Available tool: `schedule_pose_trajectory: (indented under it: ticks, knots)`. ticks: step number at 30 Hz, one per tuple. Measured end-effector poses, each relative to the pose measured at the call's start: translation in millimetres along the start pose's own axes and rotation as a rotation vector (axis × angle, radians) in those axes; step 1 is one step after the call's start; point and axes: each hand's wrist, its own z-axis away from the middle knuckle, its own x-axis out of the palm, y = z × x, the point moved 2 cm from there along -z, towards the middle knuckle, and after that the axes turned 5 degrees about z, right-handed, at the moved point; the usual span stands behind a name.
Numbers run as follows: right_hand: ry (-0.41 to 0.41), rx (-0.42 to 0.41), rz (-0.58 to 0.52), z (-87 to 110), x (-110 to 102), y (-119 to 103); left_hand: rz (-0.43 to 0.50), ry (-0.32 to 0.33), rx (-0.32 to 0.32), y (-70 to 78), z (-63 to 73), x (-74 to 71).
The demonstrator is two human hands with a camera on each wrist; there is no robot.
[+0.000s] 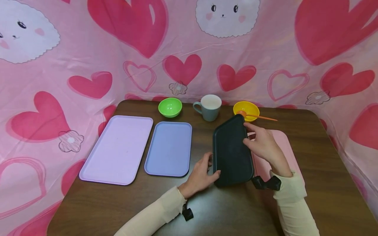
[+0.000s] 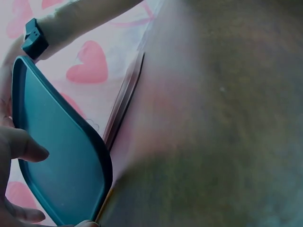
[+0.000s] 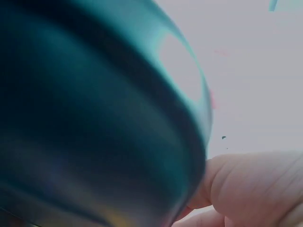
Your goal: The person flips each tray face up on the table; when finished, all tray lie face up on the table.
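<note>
A dark green tray (image 1: 233, 150) is held tilted over the table, its right side raised above its left. My right hand (image 1: 262, 144) pinches its upper right edge between thumb and fingers. At the lower left edge my left hand (image 1: 200, 175) grips it, and the left wrist view shows the thumb (image 2: 33, 150) over the tray's face. In the right wrist view the tray (image 3: 113, 109) fills much of the picture, beside my thumb (image 3: 255, 184). A pink tray (image 1: 279, 141) lies on the table, partly hidden by the green tray and my right arm.
Left on the brown table (image 1: 319, 157) lie a blue tray (image 1: 169, 149) and a larger lilac tray (image 1: 119, 149). Along the back stand a green bowl (image 1: 170, 107), a grey-blue mug (image 1: 210, 109) and a yellow bowl (image 1: 246, 106) with an orange spoon (image 1: 261, 117) resting across it.
</note>
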Motion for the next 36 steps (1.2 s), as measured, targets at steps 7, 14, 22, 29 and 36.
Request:
schedule_pose_trajectory:
  ticks: [7, 14, 22, 29, 36]
  knots:
    - [0.017, 0.039, -0.045, 1.7, 0, 5, 0.074, 0.020, -0.039, -2.3, -2.8, 0.2]
    - [0.024, 0.071, -0.083, 4.0, 0, 9, 0.228, 0.037, -0.122, -5.4, -4.6, 1.6]
    - [0.034, 0.082, -0.109, 5.8, 3, 13, 0.642, 0.064, -0.298, -7.7, -8.5, 2.5]
    - [0.046, 0.080, -0.147, 7.3, 6, 17, 0.878, 0.087, -0.373, -10.3, -10.8, -0.4]
    - [0.040, 0.072, -0.232, 8.7, 11, 25, 0.923, 0.077, -0.369, -11.6, -11.8, -3.3]
